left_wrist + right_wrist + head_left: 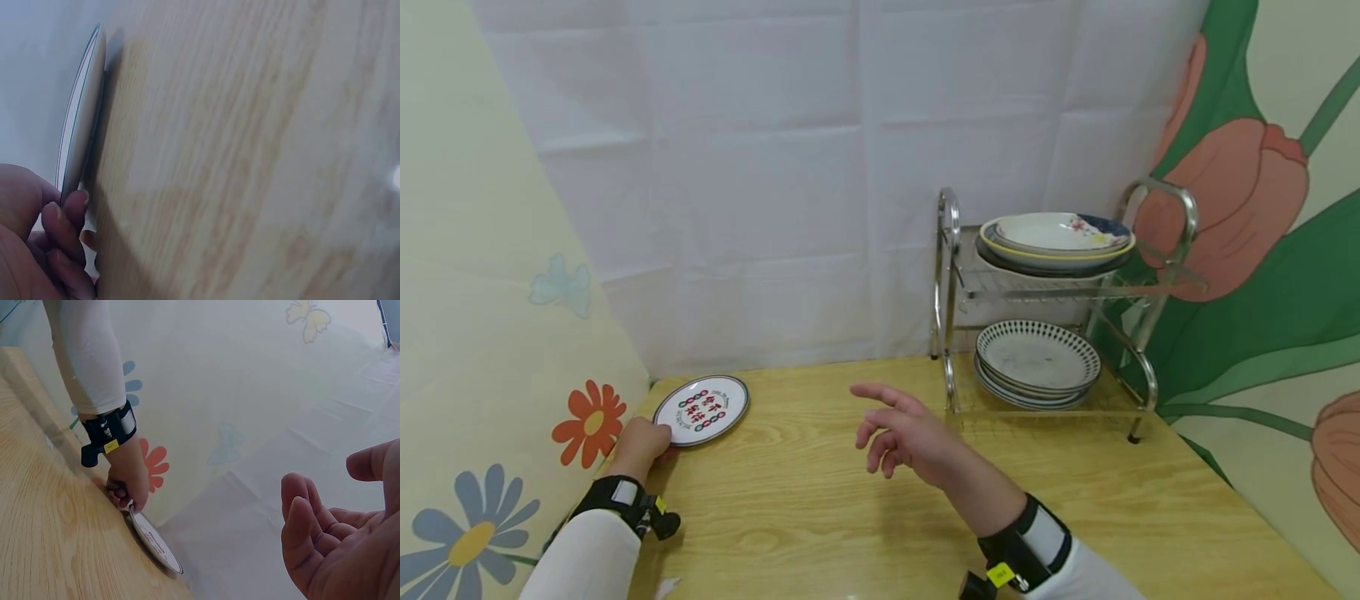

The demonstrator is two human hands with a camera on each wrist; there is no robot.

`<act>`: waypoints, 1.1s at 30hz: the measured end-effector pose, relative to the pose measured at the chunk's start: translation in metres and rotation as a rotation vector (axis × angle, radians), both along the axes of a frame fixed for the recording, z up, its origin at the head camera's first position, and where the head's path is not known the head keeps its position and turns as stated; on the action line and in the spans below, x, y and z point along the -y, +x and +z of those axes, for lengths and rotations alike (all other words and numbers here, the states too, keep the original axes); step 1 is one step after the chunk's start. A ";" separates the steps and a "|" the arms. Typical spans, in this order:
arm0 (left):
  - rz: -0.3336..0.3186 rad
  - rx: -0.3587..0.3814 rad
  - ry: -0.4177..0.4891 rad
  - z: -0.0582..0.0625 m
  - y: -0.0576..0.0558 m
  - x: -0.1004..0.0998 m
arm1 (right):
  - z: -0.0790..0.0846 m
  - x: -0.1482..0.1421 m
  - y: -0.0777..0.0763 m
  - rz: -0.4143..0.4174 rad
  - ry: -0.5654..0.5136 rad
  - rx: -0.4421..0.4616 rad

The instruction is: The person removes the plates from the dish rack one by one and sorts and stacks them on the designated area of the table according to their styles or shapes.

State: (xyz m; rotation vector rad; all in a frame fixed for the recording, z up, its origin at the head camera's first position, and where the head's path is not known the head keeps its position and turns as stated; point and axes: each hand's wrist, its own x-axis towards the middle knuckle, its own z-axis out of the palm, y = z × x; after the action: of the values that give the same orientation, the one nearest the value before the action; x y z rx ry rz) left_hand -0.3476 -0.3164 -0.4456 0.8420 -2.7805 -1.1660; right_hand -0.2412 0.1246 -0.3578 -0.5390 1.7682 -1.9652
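A white plate [702, 410] with a dark rim and red and green print is at the table's back left corner. My left hand [642, 446] pinches its near edge, thumb on top and fingers curled beneath, as the left wrist view shows along the plate's side [80, 119]. In that view the plate looks slightly tilted, with its far part close to the tabletop. My right hand [910, 435] hovers over the middle of the table, fingers loosely bent and apart. Nothing is in it, and the right wrist view shows its bare palm [350, 550].
A two-tier metal rack [951, 300] stands at the back right. Its upper shelf bears stacked oval dishes [1045, 233]; round plates [1037, 358] are stacked below. A white sheet [760, 183] hangs behind the wooden table [790, 500], and painted walls flank both sides.
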 end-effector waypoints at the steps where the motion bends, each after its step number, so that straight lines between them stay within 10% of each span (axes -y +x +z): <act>1: 0.005 -0.003 -0.016 0.000 0.002 0.000 | 0.000 0.001 0.000 0.002 -0.002 0.003; 13: 0.064 -0.228 0.025 0.004 0.012 -0.009 | -0.001 0.005 0.005 -0.023 0.009 -0.073; 23: -0.166 -0.447 0.253 0.039 0.027 -0.076 | 0.027 -0.003 0.006 -0.066 0.008 -0.260; 33: -0.320 -0.563 0.444 0.059 0.040 -0.149 | 0.101 -0.038 -0.015 -0.192 0.123 -0.370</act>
State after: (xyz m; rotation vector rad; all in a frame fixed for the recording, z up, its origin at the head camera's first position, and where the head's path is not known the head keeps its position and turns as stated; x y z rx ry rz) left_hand -0.3080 -0.1671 -0.3867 0.0266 -2.2650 -1.7721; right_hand -0.2566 0.1622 -0.2570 -0.7538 2.2241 -1.9589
